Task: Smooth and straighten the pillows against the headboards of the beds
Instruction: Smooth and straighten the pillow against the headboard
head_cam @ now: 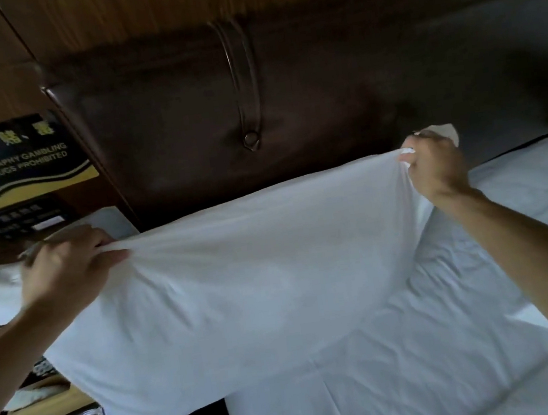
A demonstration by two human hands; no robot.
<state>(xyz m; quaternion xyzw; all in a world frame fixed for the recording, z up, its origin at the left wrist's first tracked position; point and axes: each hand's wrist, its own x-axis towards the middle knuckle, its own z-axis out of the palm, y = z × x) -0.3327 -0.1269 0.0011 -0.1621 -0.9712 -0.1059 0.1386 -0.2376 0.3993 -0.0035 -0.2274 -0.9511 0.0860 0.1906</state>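
Gripping white pillow [240,280] top corners, left hand [62,267], right hand [433,167], before headboard [287,102]

A hotel room; padded headboard [287,102]; white bed [420,344]; wall notice [14,159] prohibiting gambling and drugs.

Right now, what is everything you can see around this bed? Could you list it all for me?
plump white fabric pillow: one, white, held up over the near left corner of the bed, in front of the headboard
second white pillow: one, white, lying at the right by the headboard
padded dark brown leather headboard: one, dark brown, behind the pillows
wrinkled white bed sheet: one, white, lower right
dark blue and gold notice sign: one, on the wooden wall at left
dark control panel: one, below the sign
left hand: one, grips the pillow's upper left corner
right hand: one, pinches the pillow's upper right corner
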